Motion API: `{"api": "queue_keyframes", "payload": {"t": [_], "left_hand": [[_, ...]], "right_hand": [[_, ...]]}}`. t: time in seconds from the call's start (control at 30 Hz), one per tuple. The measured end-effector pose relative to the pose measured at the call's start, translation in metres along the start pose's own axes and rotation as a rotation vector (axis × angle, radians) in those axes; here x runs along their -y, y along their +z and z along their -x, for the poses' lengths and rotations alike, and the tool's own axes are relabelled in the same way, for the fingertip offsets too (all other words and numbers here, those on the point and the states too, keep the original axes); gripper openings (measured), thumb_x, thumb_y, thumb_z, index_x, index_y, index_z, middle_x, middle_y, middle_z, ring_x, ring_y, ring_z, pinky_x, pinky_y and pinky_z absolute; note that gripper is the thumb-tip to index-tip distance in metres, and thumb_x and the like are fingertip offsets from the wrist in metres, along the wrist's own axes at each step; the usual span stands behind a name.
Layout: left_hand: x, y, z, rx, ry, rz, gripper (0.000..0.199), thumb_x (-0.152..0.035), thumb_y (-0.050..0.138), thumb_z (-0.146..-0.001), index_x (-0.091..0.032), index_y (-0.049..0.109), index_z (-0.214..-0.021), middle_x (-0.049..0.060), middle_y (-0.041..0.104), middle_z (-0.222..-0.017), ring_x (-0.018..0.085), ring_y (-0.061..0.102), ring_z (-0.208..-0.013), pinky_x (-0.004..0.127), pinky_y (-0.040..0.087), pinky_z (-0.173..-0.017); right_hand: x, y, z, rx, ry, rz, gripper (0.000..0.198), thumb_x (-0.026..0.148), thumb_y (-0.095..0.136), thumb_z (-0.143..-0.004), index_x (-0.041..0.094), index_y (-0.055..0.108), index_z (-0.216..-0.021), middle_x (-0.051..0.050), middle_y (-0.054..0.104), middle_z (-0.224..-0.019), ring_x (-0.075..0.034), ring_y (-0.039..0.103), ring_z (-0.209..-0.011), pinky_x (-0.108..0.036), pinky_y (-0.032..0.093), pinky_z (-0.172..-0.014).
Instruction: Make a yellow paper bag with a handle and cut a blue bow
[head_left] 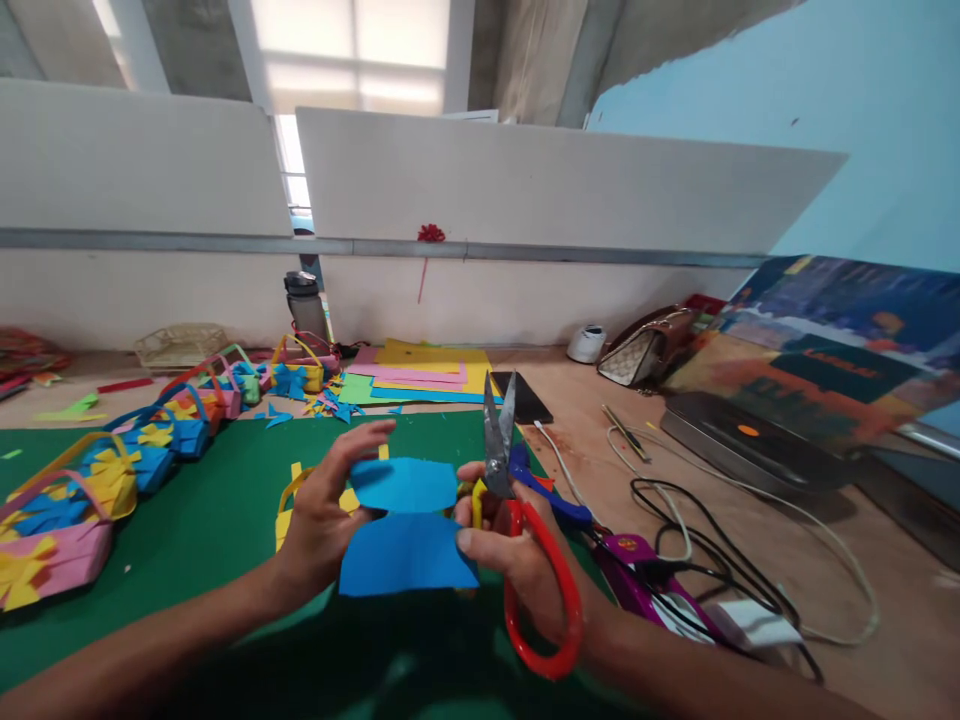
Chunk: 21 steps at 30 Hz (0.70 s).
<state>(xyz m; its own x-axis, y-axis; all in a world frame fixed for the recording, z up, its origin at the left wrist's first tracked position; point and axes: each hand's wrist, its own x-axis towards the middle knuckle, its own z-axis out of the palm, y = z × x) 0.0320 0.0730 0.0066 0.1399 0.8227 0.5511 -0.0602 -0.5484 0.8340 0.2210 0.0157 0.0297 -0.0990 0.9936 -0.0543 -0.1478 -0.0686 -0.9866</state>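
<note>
While the right hand (526,565) pinches the notched blue paper (409,548) and also holds red-handled scissors (496,464), the left hand (321,515) curls at the paper's left edge, can't tell if it's gripping. That's all above the green mat (217,520); paper baskets (156,462) line its left side, colored sheets (424,375) sit at its far edge.

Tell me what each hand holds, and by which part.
The right hand pinches the blue paper by its right edge and has the scissors by the red handle. The left hand is at the paper's left edge; whether it grips cannot be told.
</note>
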Motion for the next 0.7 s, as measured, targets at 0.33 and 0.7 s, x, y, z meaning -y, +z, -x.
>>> {"api": "queue_keyframes", "payload": {"t": [0.33, 0.7], "left_hand": [[-0.006, 0.009, 0.002, 0.091, -0.833, 0.587, 0.044, -0.055, 0.066, -0.069, -0.014, 0.069, -0.087, 0.006, 0.069, -0.075, 0.017, 0.062, -0.062, 0.028, 0.049, -0.061], [0.007, 0.010, 0.004, 0.017, -0.809, 0.341, 0.027, -0.035, 0.079, -0.059, -0.014, 0.067, -0.072, 0.000, 0.063, -0.065, 0.011, 0.055, -0.054, 0.022, 0.043, -0.052]], "right_hand": [[-0.002, 0.001, -0.009, -0.165, -0.062, 0.030, 0.041, 0.014, 0.065, -0.064, 0.022, 0.048, -0.101, 0.004, 0.053, -0.076, -0.012, 0.053, -0.065, -0.024, 0.044, -0.055], [0.008, 0.011, -0.010, -0.138, -0.027, 0.142, 0.039, 0.017, 0.063, -0.065, 0.021, 0.046, -0.100, 0.005, 0.051, -0.074, -0.010, 0.048, -0.058, -0.024, 0.041, -0.053]]}}
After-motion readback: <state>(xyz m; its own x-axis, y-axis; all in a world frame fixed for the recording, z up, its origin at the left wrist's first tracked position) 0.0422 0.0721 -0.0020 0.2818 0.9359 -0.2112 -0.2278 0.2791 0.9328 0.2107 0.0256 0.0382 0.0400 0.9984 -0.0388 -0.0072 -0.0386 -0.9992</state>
